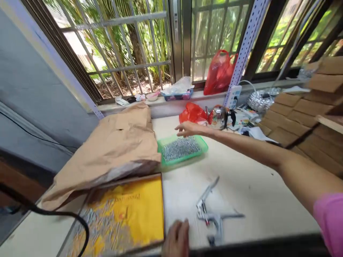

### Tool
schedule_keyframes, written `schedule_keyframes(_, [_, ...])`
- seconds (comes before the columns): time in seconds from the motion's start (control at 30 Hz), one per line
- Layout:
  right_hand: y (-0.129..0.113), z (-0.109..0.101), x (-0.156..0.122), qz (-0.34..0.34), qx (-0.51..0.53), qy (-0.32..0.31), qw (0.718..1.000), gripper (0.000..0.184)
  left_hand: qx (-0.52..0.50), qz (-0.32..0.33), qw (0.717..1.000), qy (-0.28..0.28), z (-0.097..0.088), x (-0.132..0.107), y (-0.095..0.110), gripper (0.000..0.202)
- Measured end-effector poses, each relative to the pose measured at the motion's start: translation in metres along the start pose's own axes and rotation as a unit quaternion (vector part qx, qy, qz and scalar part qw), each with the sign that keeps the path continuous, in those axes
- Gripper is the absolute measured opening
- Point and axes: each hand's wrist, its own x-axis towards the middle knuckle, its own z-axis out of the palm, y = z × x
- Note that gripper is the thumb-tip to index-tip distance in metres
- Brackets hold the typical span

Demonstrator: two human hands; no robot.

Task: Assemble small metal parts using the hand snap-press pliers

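My right hand (187, 129) reaches out above the far edge of a green plastic tray (205, 144), fingers stretched and apart, holding nothing that I can see. Inside the tray lies a heap of small silver metal pieces (180, 149), too fine to name. At the table's near edge rests my left hand (176, 239), its fingers extended side by side, with no object visible in it. Left of it is a shallow tray with a yellow lining (148, 214), strewn with slender metal pieces (104, 228). A silver metal tool with long arms (205, 210) lies to its right.
A big brown paper sheet or bag (115, 139) covers the table's left side. Behind are a red plastic bag (191, 113) and a metal kettle (218, 116). Stacked cardboard boxes (297, 110) stand at right. A black cable (53, 213) crosses the lower left.
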Motion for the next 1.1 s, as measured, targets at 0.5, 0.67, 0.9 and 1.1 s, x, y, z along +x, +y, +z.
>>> schedule_keyframes(0.5, [0.014,0.155,-0.296,-0.033,-0.165,0.009,0.986,0.022,-0.314,-0.384,0.849,-0.182,-0.012,0.049,0.038,0.036])
schedule_keyframes(0.67, [0.022,0.177,-0.296,0.007,-0.201,0.013,0.979,0.02,-0.359,-0.438,0.775,-0.281,-0.008,0.063,0.062,0.042])
schedule_keyframes(0.9, [0.025,0.178,-0.286,0.005,-0.201,0.022,0.979,0.019,-0.355,-0.505,0.7,-0.358,0.002,0.069,0.064,0.044])
schedule_keyframes(1.1, [0.024,0.179,-0.286,0.002,-0.203,0.023,0.979,0.019,-0.339,-0.509,0.691,-0.386,0.006,0.073,0.061,0.041])
